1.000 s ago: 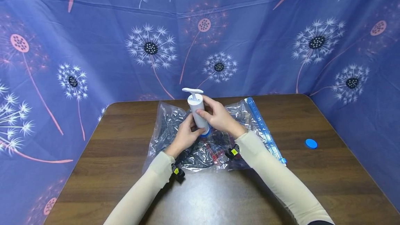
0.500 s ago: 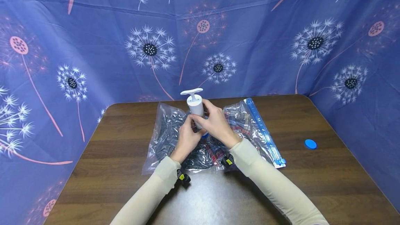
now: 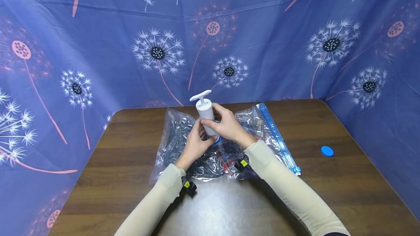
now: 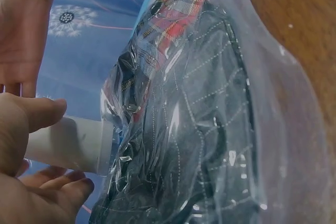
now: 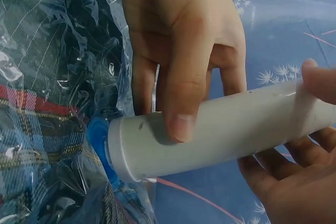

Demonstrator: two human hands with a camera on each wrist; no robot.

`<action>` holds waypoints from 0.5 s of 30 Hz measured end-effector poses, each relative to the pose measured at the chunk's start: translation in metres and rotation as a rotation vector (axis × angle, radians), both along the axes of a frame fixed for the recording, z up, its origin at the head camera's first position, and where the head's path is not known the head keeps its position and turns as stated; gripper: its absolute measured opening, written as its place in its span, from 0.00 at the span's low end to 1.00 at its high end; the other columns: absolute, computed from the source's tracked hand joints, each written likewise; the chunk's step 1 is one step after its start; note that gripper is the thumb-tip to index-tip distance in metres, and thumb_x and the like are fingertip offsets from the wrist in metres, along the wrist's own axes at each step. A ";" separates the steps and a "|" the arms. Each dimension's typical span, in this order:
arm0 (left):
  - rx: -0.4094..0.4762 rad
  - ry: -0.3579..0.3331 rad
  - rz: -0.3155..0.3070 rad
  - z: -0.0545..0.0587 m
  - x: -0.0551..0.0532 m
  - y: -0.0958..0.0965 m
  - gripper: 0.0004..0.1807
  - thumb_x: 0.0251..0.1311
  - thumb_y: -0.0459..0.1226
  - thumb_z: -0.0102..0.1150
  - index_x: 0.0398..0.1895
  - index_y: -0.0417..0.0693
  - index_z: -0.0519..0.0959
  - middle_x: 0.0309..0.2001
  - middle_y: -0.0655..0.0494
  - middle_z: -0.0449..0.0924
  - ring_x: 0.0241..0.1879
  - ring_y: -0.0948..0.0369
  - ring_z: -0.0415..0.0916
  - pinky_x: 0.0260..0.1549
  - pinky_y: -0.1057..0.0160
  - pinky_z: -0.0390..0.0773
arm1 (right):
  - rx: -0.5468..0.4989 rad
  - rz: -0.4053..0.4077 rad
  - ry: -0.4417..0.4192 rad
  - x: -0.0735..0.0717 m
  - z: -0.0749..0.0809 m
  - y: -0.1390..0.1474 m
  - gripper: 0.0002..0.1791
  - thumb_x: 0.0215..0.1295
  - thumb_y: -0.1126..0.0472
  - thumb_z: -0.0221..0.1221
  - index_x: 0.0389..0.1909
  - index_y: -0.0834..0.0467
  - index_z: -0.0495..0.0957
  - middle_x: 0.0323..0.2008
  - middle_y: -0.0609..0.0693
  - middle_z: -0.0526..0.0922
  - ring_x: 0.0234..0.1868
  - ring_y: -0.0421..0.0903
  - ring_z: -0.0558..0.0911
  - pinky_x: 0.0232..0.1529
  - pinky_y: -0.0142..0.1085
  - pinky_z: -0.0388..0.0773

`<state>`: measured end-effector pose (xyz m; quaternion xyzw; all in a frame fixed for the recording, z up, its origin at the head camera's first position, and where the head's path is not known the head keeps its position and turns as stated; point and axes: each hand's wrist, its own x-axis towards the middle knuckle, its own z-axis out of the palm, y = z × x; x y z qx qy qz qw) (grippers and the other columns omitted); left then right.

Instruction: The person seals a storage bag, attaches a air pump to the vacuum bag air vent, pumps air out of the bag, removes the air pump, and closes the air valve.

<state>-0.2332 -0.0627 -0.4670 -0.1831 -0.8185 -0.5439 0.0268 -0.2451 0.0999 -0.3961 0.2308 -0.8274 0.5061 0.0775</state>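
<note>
A white hand pump (image 3: 205, 111) with a T-shaped handle (image 3: 201, 96) stands slightly tilted on the blue valve (image 3: 217, 140) of a clear vacuum storage bag (image 3: 174, 134). My left hand (image 3: 194, 144) grips the pump low down, thumb on the near side in the right wrist view. Higher on the barrel, my right hand (image 3: 228, 124) holds it between thumb and fingers. In the right wrist view the pump's lower rim meets the blue valve (image 5: 98, 136). Dark quilted cloth (image 4: 210, 98) and red plaid cloth (image 4: 176, 22) show through the plastic.
A round blue cap (image 3: 326, 151) lies on the brown wooden table (image 3: 328, 192), right of the bag. The bag's blue zip edge (image 3: 275, 134) runs along its right side, with a slider at the near end. A patterned blue curtain (image 3: 279, 46) hangs behind the table.
The pump's handle has turned so that its right end now points farther up in the head view. My right hand dipped toward the left, then rose slightly. Both hands stay on the pump.
</note>
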 end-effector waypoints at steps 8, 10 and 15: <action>0.025 0.025 -0.011 -0.004 0.001 0.002 0.38 0.63 0.31 0.69 0.74 0.43 0.62 0.68 0.38 0.74 0.66 0.44 0.76 0.62 0.49 0.79 | -0.021 0.057 -0.034 0.003 0.003 0.002 0.35 0.68 0.58 0.68 0.73 0.57 0.67 0.63 0.57 0.80 0.63 0.57 0.81 0.65 0.53 0.78; 0.016 0.043 0.004 -0.005 0.001 0.003 0.36 0.62 0.31 0.69 0.71 0.41 0.65 0.66 0.37 0.75 0.64 0.43 0.78 0.61 0.49 0.80 | -0.020 0.055 -0.031 0.003 0.003 0.002 0.35 0.68 0.57 0.68 0.73 0.56 0.67 0.63 0.57 0.79 0.63 0.57 0.81 0.65 0.53 0.78; -0.008 0.082 0.036 -0.006 0.002 0.006 0.32 0.61 0.31 0.70 0.67 0.40 0.68 0.63 0.37 0.78 0.62 0.44 0.80 0.58 0.49 0.82 | 0.007 0.011 -0.001 0.004 0.004 0.000 0.36 0.65 0.55 0.71 0.72 0.56 0.69 0.62 0.56 0.80 0.61 0.56 0.82 0.63 0.50 0.80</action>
